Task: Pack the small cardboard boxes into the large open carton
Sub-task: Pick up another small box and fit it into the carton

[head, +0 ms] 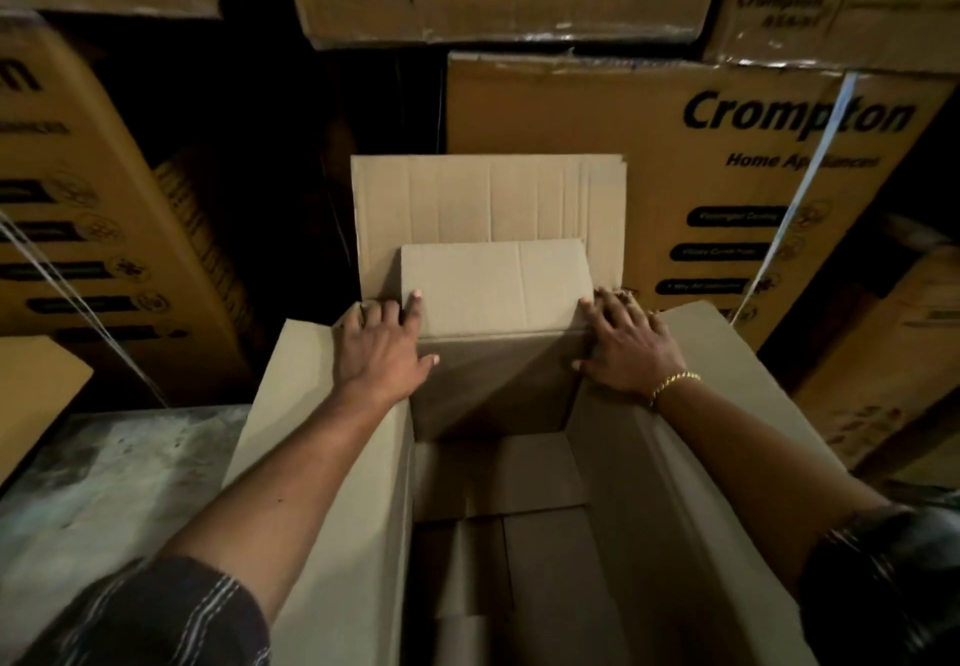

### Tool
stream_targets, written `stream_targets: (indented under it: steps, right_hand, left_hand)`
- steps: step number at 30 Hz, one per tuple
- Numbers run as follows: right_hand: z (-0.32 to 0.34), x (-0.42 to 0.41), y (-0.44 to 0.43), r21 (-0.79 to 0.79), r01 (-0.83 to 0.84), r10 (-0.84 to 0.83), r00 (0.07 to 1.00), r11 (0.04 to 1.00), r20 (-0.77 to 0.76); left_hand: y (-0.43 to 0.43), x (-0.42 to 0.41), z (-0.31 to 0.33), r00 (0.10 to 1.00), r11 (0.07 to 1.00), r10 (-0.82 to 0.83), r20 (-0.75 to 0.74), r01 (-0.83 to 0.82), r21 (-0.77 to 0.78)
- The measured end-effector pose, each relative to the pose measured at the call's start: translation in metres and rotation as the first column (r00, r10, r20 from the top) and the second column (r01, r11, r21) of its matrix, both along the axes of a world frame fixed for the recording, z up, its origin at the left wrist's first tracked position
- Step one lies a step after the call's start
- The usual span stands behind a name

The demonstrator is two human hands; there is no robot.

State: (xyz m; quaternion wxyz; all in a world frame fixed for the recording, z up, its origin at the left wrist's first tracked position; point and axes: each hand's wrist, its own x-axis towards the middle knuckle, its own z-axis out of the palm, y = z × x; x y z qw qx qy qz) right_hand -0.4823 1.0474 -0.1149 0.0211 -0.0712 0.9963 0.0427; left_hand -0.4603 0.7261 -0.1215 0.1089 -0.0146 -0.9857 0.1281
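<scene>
The large open carton [332, 457] stands in front of me, its side flaps spread outward and its far flap [488, 197] upright. A plain small cardboard box [493, 291] sits at the carton's far end, its top above the rim. My left hand [384, 348] presses on the box's left side and my right hand [623, 348], with a gold bracelet, presses on its right side, so the box is held between them. Lower inside the carton lie other small boxes [545, 561], partly in shadow.
Printed "Crompton" cartons [701, 187] are stacked close behind and on both sides. A worn grey surface [104, 483] lies to the carton's left. White strapping bands [800, 213] run across the right-hand stack. A loose cardboard piece [36, 390] sits at the far left.
</scene>
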Motion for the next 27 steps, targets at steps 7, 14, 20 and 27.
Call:
stream_targets:
  steps: [7, 14, 20, 27]
  right_hand:
    - [0.003, 0.093, 0.031, 0.090, 0.016, -0.012, 0.999, 0.996, -0.049]
    - [0.011, 0.194, 0.055, 0.081, 0.041, -0.037, 0.998, 0.996, -0.048]
    - [0.014, 0.272, 0.075, 0.072, 0.011, -0.007, 0.998, 0.997, -0.063]
    - [0.058, 0.314, 0.077, 0.034, -0.043, 0.049, 0.983, 0.998, -0.175]
  left_hand:
    - [-0.012, 0.100, 0.001, 0.989, 0.999, 0.027, 0.148, -0.033, 0.036]
    - [-0.015, 0.212, -0.004, 0.986, 0.996, 0.037, 0.165, -0.049, 0.069]
    - [-0.008, 0.292, 0.009, 0.968, 0.984, 0.117, 0.222, -0.144, 0.109]
    - [0.001, 0.349, 0.059, 0.972, 0.978, 0.167, 0.165, -0.184, 0.097]
